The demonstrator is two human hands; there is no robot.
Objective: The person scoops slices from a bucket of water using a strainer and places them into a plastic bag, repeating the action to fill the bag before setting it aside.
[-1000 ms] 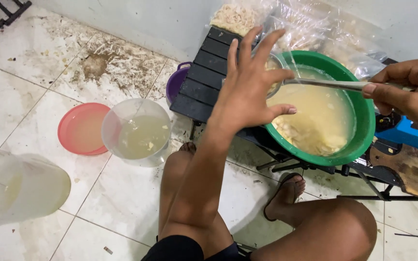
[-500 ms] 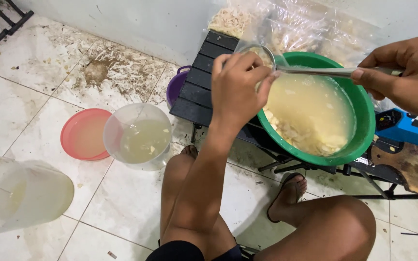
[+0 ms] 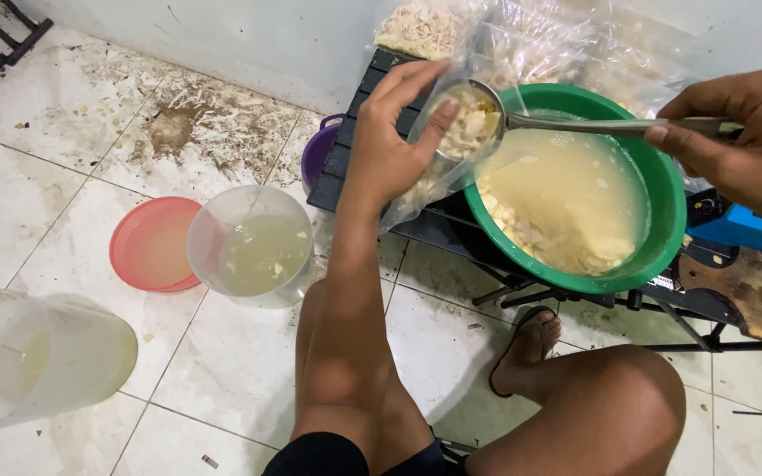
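Left hand (image 3: pixel 390 150) grips clear bag (image 3: pixel 425 176); right hand (image 3: pixel 743 132) grips chip-filled strainer (image 3: pixel 474 119) over green bowl (image 3: pixel 668 220).

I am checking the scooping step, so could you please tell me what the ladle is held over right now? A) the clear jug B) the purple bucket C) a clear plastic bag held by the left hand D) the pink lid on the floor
C: the ladle, full of pale chunks and gripped by the right hand, sits at the mouth of the clear plastic bag that the left hand holds beside the green bowl.

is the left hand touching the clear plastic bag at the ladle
Touching. The head view shows the left hand with its fingers wrapped around the clear plastic bag, holding it open under the ladle over the green basin.
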